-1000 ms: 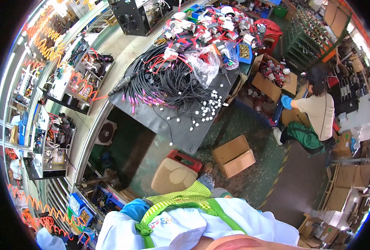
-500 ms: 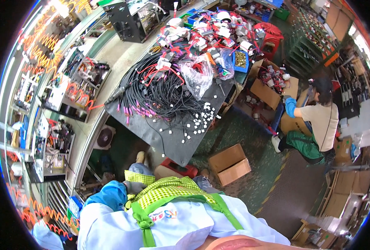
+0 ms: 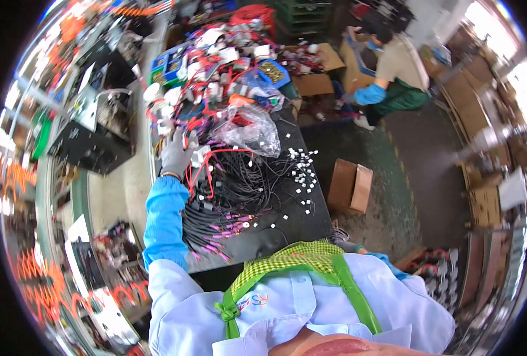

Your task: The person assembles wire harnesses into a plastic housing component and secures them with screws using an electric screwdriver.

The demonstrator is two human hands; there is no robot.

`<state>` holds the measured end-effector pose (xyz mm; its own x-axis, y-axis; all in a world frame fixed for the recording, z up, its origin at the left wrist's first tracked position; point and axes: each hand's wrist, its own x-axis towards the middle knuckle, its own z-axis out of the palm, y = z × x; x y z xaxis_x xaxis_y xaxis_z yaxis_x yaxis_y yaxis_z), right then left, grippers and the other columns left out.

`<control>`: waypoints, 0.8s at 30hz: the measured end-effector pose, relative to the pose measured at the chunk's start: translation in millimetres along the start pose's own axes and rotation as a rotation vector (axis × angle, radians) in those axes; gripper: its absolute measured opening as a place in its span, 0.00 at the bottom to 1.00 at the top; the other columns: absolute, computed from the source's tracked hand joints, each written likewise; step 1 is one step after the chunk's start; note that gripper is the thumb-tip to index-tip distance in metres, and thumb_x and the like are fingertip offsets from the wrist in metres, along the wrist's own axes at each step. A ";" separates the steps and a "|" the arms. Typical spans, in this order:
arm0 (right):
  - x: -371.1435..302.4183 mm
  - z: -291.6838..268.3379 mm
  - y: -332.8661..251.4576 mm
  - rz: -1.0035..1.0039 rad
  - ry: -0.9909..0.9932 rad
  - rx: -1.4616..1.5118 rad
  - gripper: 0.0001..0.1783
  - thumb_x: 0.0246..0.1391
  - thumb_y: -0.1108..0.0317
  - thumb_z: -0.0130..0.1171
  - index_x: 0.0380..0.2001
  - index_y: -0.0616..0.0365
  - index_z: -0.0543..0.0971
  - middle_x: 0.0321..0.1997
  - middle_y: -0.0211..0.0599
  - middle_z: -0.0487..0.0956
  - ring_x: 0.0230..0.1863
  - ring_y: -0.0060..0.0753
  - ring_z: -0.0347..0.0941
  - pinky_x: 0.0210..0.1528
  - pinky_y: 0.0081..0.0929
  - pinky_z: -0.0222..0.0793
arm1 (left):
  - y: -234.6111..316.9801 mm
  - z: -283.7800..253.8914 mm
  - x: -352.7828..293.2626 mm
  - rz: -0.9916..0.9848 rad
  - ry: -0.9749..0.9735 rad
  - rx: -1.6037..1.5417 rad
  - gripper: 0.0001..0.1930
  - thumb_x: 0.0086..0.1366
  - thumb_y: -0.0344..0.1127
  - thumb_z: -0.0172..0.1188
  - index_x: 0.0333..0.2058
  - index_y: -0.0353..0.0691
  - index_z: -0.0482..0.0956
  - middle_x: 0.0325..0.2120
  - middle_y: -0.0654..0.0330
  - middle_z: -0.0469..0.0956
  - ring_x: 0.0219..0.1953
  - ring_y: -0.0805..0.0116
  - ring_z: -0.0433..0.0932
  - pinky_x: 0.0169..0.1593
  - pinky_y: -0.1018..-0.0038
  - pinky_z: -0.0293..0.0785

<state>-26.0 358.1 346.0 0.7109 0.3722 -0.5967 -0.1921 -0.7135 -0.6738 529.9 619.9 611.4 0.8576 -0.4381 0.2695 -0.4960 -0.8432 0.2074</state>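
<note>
My left hand (image 3: 177, 155), in a grey glove below a blue sleeve cover, reaches over the left part of the table. Its fingers are stretched out at the edge of a heap of white connectors and red wires (image 3: 213, 77). A white piece with red wire lies by the fingertips; I see no grip on it. Beside the forearm spreads a bundle of black cables (image 3: 246, 184) with purple-pink ends. My right hand (image 3: 351, 245) is low by the apron, right of the table's near edge; its fingers are too small and partly hidden to read.
Small white caps (image 3: 302, 169) lie scattered on the dark table (image 3: 278, 234). A clear plastic bag (image 3: 251, 133) and a blue bin of brass-coloured parts (image 3: 273, 72) sit by the heap. An open cardboard box (image 3: 349, 187) stands on the floor; a person (image 3: 394, 71) crouches beyond.
My left hand has gone from low beside the apron up and forward to the heap. The view has turned and come nearer the table. My right hand now shows at the right.
</note>
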 end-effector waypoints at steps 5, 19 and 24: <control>18.6 2.9 -28.5 0.091 0.148 0.047 0.24 0.53 0.50 0.51 0.42 0.59 0.79 0.42 0.50 0.79 0.42 0.52 0.76 0.45 0.43 0.71 | -8.6 42.5 80.9 -0.305 -0.390 0.112 0.43 0.52 0.50 0.62 0.66 0.52 0.54 0.68 0.50 0.46 0.68 0.41 0.48 0.66 0.49 0.50; 2.4 -45.0 62.3 0.014 0.087 0.100 0.23 0.53 0.52 0.51 0.42 0.59 0.79 0.42 0.48 0.79 0.42 0.51 0.76 0.46 0.43 0.71 | -49.8 134.8 122.2 -0.417 -0.432 0.075 0.40 0.46 0.49 0.69 0.57 0.39 0.69 0.59 0.31 0.58 0.54 0.44 0.72 0.57 0.63 0.70; 18.7 -70.8 91.4 -0.113 0.029 0.086 0.22 0.54 0.53 0.51 0.42 0.59 0.79 0.42 0.48 0.79 0.42 0.51 0.76 0.46 0.43 0.71 | -28.3 102.1 130.2 -0.252 -0.312 0.136 0.30 0.43 0.46 0.70 0.48 0.48 0.76 0.55 0.41 0.63 0.48 0.42 0.74 0.50 0.56 0.72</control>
<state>17.5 257.8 304.1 0.7503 0.4288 -0.5032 -0.1662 -0.6144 -0.7713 669.6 554.9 544.6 0.9603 -0.2685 -0.0762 -0.2607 -0.9603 0.0990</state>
